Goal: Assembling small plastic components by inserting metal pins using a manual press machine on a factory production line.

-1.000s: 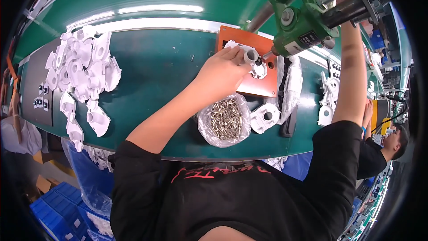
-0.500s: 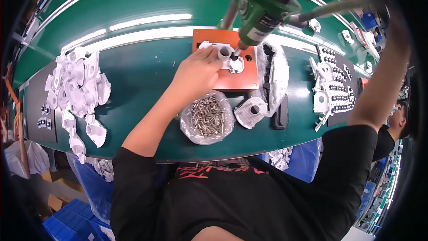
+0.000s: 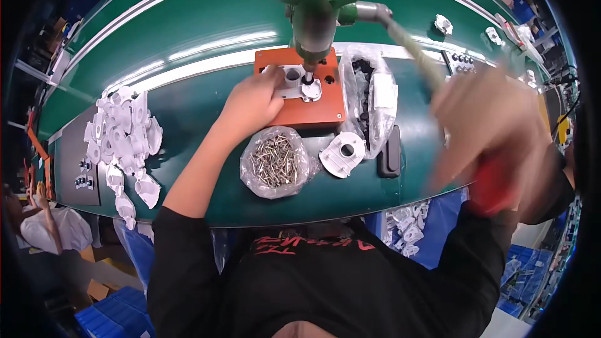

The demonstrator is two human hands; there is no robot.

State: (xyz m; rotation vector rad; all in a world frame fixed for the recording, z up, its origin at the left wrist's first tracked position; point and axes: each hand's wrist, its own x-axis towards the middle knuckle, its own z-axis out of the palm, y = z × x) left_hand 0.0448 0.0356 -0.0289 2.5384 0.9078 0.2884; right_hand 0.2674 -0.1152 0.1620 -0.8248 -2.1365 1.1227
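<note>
My left hand [image 3: 251,101] grips the left side of a white plastic housing [image 3: 311,91], which sits on an orange fixture block [image 3: 300,112]. Its fingertips are partly hidden. Above, a green hand press [image 3: 315,22] has its ram down at a dark round piece [image 3: 307,79] in the housing. Out to the right, my right hand [image 3: 485,122] is smeared by motion, closed at the end of the press lever [image 3: 410,47]. A blurred red thing [image 3: 493,181] shows by that wrist; I cannot make out what it is.
A clear bag of metal pins [image 3: 275,161] lies before the block, beside a loose white housing [image 3: 343,154]. Right of the block are a bag of black parts [image 3: 363,100] and a black case [image 3: 389,152]. White parts [image 3: 125,128] are piled at left. A person is partly visible at far right.
My right hand has swung down from the upper right, and the lever has come down with it. The press ram is lower. My left hand stays at the housing while the view has shifted.
</note>
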